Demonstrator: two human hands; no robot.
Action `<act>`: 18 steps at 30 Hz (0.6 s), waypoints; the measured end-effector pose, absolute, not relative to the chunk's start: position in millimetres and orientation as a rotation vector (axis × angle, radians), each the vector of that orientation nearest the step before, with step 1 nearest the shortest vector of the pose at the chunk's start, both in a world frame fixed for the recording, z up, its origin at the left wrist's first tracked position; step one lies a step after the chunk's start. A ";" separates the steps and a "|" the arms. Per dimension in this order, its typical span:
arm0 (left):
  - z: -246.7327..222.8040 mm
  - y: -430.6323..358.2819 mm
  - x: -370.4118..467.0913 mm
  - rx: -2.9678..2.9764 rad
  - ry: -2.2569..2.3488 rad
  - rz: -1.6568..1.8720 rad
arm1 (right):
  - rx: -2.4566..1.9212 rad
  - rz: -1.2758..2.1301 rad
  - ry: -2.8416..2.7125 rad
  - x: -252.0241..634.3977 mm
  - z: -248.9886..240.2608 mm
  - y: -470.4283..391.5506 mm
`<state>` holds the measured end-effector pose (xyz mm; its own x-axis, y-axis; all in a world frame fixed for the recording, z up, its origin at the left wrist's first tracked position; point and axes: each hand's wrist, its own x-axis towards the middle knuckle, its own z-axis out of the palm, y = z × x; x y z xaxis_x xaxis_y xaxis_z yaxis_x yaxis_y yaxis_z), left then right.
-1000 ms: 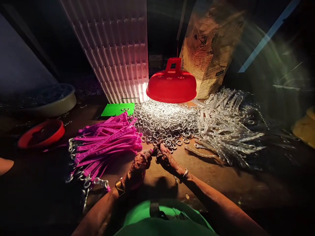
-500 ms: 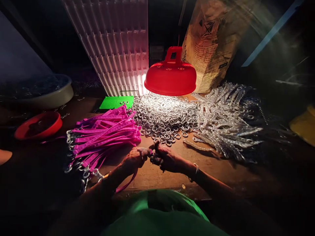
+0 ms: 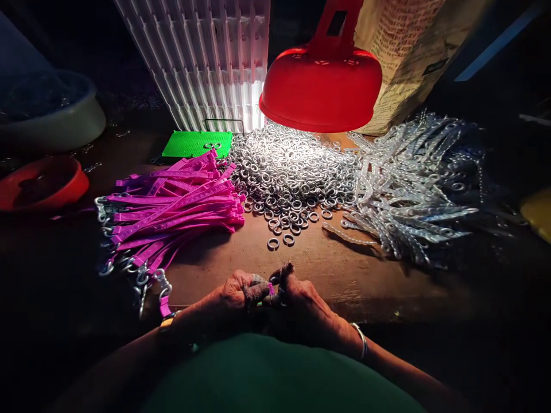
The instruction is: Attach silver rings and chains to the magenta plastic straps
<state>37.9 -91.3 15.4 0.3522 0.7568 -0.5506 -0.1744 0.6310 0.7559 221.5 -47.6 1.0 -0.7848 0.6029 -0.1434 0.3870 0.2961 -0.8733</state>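
Note:
My left hand [image 3: 244,290] is closed on a pink strap [image 3: 271,289], whose short end shows between the two hands. Opposite it, my right hand [image 3: 305,299] pinches at that same end; whether a metal piece is also in its dark fingers is hidden. Cloth-like wraps cover some fingertips. Just beyond the hands lie loose metal rings [image 3: 280,242], at the near edge of a large ring heap [image 3: 279,166]. Left of them spreads a pile of pink straps [image 3: 181,206], with metal hooks and rings [image 3: 142,275] at their left ends.
A red lamp [image 3: 321,89] hangs low over the rings. Twisted silvery strips [image 3: 413,189] are piled at right. A green perforated plate [image 3: 196,143], a ribbed translucent panel [image 3: 206,69], a red bowl [image 3: 80,183], a pale basin [image 3: 86,123] and a printed sack [image 3: 400,63] stand around.
Both hands have drawn back toward my body and the table's near edge, still together at the strap. The camera view has tilted down and come closer.

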 end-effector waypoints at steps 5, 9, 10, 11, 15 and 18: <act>8.7 -97.8 39.9 0.571 1.024 0.759 | -0.785 1.688 -2.311 218.8 -3.5 -43.3; 19.9 -98.4 41.5 0.468 0.939 0.736 | -0.791 1.754 -2.423 213.6 1.7 -39.7; 23.4 -98.8 41.9 0.455 0.898 0.736 | -0.774 1.755 -2.444 212.4 4.2 -39.1; 26.4 -99.3 42.3 0.446 0.862 0.741 | -0.762 1.742 -2.461 211.3 7.0 -38.6; 31.7 -100.7 41.7 0.449 0.820 0.744 | -0.770 1.616 -2.548 210.6 19.0 -37.0; 32.6 -99.3 39.5 0.513 0.843 0.734 | -0.755 1.553 -2.587 213.8 23.1 -35.8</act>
